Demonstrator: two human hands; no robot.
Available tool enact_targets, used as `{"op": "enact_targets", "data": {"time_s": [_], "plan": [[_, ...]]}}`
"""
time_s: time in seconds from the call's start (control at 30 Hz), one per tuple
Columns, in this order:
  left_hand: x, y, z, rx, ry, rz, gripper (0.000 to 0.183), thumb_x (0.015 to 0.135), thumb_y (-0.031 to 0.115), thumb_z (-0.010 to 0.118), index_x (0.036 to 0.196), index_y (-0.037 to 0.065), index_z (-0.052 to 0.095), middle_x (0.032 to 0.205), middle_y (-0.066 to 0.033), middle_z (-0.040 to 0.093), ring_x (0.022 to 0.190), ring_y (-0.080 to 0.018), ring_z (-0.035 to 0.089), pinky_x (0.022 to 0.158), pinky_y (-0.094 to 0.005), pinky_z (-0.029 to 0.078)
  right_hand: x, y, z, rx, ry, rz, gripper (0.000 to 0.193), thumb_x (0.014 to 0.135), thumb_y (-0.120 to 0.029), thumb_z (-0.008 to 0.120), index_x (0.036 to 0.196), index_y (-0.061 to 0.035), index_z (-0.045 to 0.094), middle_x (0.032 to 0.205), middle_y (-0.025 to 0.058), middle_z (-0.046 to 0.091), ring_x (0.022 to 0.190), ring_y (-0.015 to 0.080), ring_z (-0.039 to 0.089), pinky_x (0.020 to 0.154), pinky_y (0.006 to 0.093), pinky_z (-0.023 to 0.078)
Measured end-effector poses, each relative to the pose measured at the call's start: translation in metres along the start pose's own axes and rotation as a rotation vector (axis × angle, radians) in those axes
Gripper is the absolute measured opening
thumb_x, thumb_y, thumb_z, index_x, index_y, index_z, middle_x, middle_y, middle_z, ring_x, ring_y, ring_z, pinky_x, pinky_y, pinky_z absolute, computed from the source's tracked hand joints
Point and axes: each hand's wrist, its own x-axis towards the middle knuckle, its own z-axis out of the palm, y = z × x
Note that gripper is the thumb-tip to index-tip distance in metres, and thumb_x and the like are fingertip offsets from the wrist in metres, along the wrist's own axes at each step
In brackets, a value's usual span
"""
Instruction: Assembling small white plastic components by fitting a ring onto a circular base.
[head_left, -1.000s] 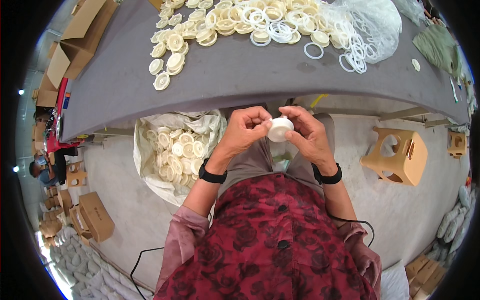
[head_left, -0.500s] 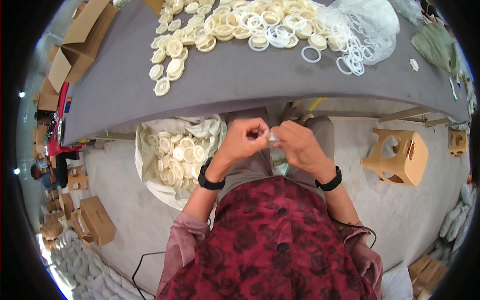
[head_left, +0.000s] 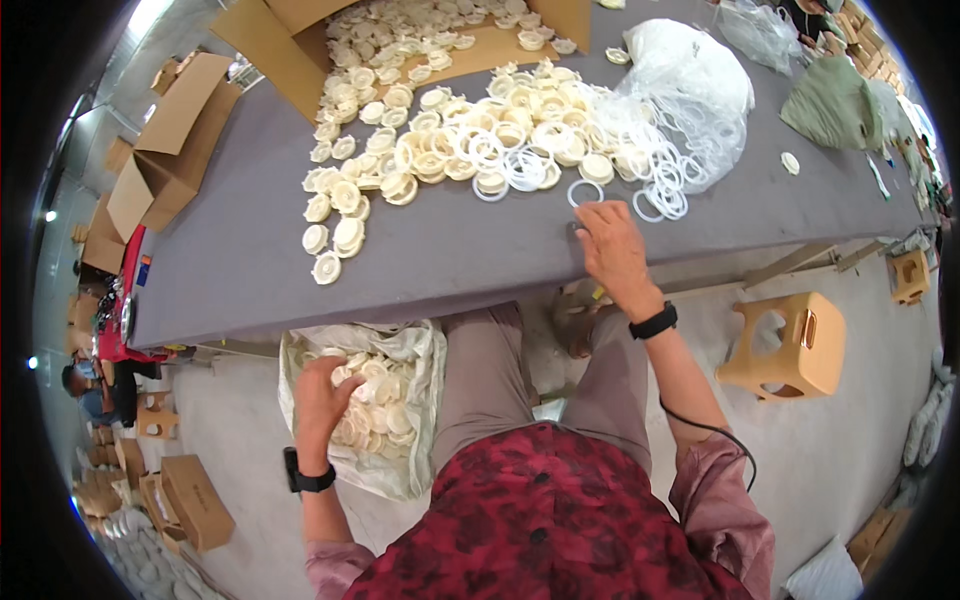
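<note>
Table: the grey table (head_left: 450,250) is spreading out beyond both hands, more of its far side showing than a second ago.
Open box: a big cardboard box (head_left: 270,60) is coming into view far ahead of the hands, with pale caps heaping inside; earlier, only a corner was showing.
Sack: a white sack (head_left: 427,430) of caps is standing beneath the left hand.
Plastic bag: a clear bag (head_left: 700,80) is lying beyond the right hand, rings spilling from it.
Carton: a brown carton (head_left: 195,500) is sitting on the floor, left of and below the left hand, bearing faint print too small to read.
Right hand: this hand (head_left: 612,250) is reaching over the table edge, fingers bending close together; whether they are pinching, I cannot tell.
Left hand: this hand (head_left: 322,405) is curving over the sack, thumb and fingers parting; a second ago both hands were meeting around one cap.
Caps: the table caps (head_left: 430,165) are lying piled ahead of both hands.
Loose ring: one white ring (head_left: 570,190) is lying just at the right fingertips.
</note>
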Motion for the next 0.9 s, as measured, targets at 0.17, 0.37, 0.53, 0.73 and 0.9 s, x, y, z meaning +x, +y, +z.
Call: {"op": "enact_targets", "data": {"time_s": [0.17, 0.37, 0.53, 0.73, 0.9], "plan": [[0.075, 0.083, 0.014, -0.623, 0.007, 0.043, 0.035, 0.078, 0.022, 0.082, 0.104, 0.002, 0.070, 0.100, -0.0149, 0.071, 0.086, -0.0312, 0.067, 0.074, -0.0364, 0.054, 0.014, 0.021, 0.010, -0.362, -0.130, -0.004, 0.016, 0.076, 0.001, 0.064, 0.091, -0.0043, 0.060, 0.096, 0.0126, 0.057, 0.095, 0.0328, 0.053, 0.081, 0.0431, 0.043], [0.193, 0.162, 0.040, -0.497, 0.141, 0.249, 0.031, 0.082, 0.022, 0.077, 0.108, 0.006, 0.070, 0.101, -0.0121, 0.068, 0.082, -0.0297, 0.065, 0.075, -0.0372, 0.053, -0.003, 0.021, 0.016, -0.161, 0.035, -0.015, 0.015, 0.076, 0.003, 0.064, 0.087, -0.0035, 0.058, 0.087, 0.0116, 0.054, 0.086, 0.0333, 0.051, 0.073, 0.0433, 0.043], [0.263, 0.235, 0.058, -0.566, 0.280, 0.514, 0.030, 0.075, 0.012, 0.078, 0.102, 0.006, 0.070, 0.103, -0.0096, 0.065, 0.098, -0.0315, 0.061, 0.082, -0.0411, 0.051, -0.015, 0.025, 0.015, 0.170, 0.179, 0.119, 0.012, 0.082, 0.001, 0.066, 0.092, -0.0002, 0.059, 0.088, 0.0107, 0.055, 0.077, 0.0300, 0.052, 0.069, 0.0385, 0.045], [0.314, 0.302, 0.077, -0.289, 0.115, 0.714, 0.046, 0.072, 0.010, 0.079, 0.116, 0.005, 0.063, 0.109, -0.0107, 0.062, 0.101, -0.0316, 0.059, 0.084, -0.0423, 0.052, -0.025, 0.033, 0.024, 0.853, 0.492, 0.471, 0.004, 0.095, -0.001, 0.062, 0.098, -0.0001, 0.059, 0.092, 0.0002, 0.055, 0.078, 0.0073, 0.054, 0.071, 0.0226, 0.046], [0.316, 0.311, 0.081, -0.210, 0.012, 0.653, 0.044, 0.068, 0.015, 0.084, 0.103, 0.005, 0.060, 0.102, -0.0123, 0.057, 0.100, -0.0336, 0.059, 0.081, -0.0428, 0.051, -0.025, 0.036, 0.019, 0.899, 0.495, 0.472, 0.005, 0.097, -0.003, 0.061, 0.100, -0.0006, 0.059, 0.094, -0.0004, 0.056, 0.081, 0.0071, 0.057, 0.073, 0.0222, 0.047]]}}
